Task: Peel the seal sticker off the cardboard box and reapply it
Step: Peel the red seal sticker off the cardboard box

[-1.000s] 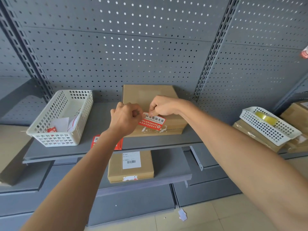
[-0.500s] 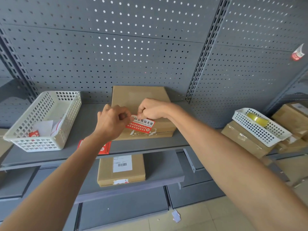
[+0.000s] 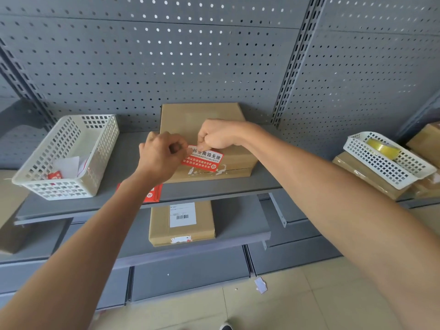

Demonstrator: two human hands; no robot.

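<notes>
A flat cardboard box (image 3: 202,117) lies on the grey upper shelf (image 3: 128,158) against the pegboard. A red and white seal sticker (image 3: 204,159) with printed characters hangs over the box's front top edge, with white torn residue below it on the front face. My right hand (image 3: 219,134) pinches the sticker's upper edge on top of the box. My left hand (image 3: 162,157) is closed at the sticker's left end, fingertips pinched together; whether it grips the sticker is hidden by the fingers.
A white basket (image 3: 69,158) with paper scraps stands at the left of the shelf. A red sticker sheet (image 3: 152,195) lies at the shelf's front edge. A second box (image 3: 182,222) sits on the lower shelf. At right, a basket (image 3: 383,160) with a tape roll rests on stacked boxes.
The view has shifted slightly; both hands stay at the sticker. The sticker now lies lower and flatter over the box's front edge.
</notes>
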